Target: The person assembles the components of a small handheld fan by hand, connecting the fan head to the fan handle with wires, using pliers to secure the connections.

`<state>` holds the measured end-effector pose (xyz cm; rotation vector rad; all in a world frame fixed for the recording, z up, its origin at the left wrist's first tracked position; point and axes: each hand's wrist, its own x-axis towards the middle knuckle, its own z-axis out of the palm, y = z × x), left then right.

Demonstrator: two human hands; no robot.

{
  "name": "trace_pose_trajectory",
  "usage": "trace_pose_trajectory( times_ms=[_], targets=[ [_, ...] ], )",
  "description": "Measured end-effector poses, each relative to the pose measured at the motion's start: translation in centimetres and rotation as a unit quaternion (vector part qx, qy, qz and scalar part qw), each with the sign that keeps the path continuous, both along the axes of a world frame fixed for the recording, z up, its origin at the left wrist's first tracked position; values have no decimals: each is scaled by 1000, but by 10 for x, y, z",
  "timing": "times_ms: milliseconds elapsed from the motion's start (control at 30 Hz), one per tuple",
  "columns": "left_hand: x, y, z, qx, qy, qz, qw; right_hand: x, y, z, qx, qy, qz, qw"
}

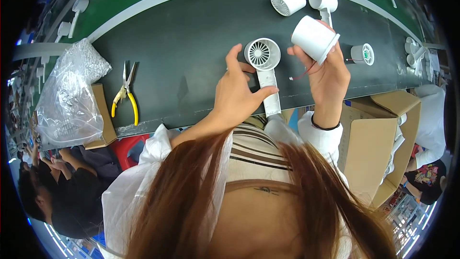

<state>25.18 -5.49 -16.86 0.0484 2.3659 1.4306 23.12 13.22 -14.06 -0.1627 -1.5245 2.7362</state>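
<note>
My left hand [235, 88] is at a white handheld-fan housing [269, 80], its round head showing a slatted grille. My thumb lies across the handle, and the other fingers curve round beside the neck, index finger raised. To the right, my right hand [328, 69] holds up a white cylindrical fan part [311, 37] with a flanged rim, tilted. A thin red wire [303, 73] with a small white plug hangs beneath it. On the bench at the right lies a small round white fan unit [362, 54] with a green centre and a wire.
Two more white fan housings, one grille-down [288, 1] and one open-ended [323, 0], lie at the far side. Yellow-handled pliers [125, 93] and a clear bag of small white parts [76, 91] are at left. A cardboard box [369, 148] stands right, below the bench [177, 57]. People sit nearby.
</note>
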Motion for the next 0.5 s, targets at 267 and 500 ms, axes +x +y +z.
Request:
trace_pose_trajectory(
  times_ms=[267, 500],
  targets=[
    [-13, 10, -7, 38, 14, 23, 999, -14, -6, -1, -16, -7, -42, 999],
    [-17, 0, -8, 37, 33, 19, 999, -24, -10, -15, 154, 8, -66, 986]
  ],
)
